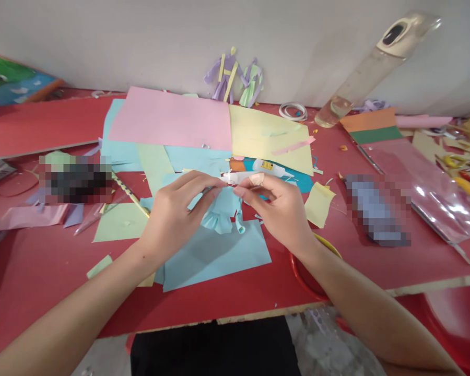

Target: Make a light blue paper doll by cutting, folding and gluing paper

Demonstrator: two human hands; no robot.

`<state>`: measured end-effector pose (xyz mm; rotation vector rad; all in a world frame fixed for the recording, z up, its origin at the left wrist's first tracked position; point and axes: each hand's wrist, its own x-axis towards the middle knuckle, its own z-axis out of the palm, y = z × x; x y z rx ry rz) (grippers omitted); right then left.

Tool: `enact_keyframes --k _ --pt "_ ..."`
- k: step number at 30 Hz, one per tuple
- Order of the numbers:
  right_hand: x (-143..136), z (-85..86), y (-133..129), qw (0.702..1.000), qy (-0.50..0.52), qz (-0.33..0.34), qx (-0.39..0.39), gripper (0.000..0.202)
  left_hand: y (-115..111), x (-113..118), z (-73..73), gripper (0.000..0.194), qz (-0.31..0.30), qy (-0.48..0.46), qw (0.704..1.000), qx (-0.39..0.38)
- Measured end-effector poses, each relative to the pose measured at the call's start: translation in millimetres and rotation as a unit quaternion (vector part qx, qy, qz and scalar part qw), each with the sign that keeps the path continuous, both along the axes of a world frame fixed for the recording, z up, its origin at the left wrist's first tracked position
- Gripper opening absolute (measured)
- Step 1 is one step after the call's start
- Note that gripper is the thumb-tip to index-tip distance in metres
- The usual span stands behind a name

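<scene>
My left hand [184, 211] and my right hand [276, 206] meet near the middle of the table. Thumb and index finger of each pinch the top of a small light-blue paper piece [222, 209] with a pleated lower part and a rolled strip at its right. It hangs over a flat light-blue sheet [219, 256]. A white glue bottle [274, 168] with a yellow label lies just behind my right hand, which has a bandage on one finger. Small white bits show between my fingertips, too small to make out.
Pink [172, 117] and yellow sheets [272, 136] lie behind. Two paper figures [227, 78] lean on the wall. A clear bottle [360, 78] stands tilted at back right. Blurred dark objects flank my hands. A red-yellow ring [297, 274] lies under my right forearm.
</scene>
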<state>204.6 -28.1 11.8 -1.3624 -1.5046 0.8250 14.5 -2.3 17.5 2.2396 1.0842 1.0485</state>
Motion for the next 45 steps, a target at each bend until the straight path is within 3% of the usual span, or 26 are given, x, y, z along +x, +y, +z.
enact_keyframes --k 7,17,27,33,39,45 --pt "5 1.3 9 0.986 0.098 0.065 -0.116 0.023 2 0 -3.2 0.014 -0.012 -0.009 1.0 0.02" --pt "7 -2.1 10 0.945 0.237 0.06 -0.218 0.025 -1 2 -5.0 0.013 -0.021 -0.016 0.998 0.048" --pt "11 -7.0 17 0.898 0.34 0.115 -0.255 0.017 1 -1 -5.3 0.015 -0.033 -0.025 0.999 0.029" --pt "18 -5.3 19 0.857 0.361 0.171 -0.324 0.023 1 -3 -4.3 0.013 -0.049 -0.032 0.998 0.012" --pt "18 -5.1 19 0.857 0.353 0.169 -0.336 0.023 2 -3 -4.9 0.014 -0.052 -0.034 0.998 0.022" --pt "16 -5.6 17 0.838 0.397 0.197 -0.319 0.02 0 -3 -4.9 0.015 -0.049 -0.062 0.997 0.017"
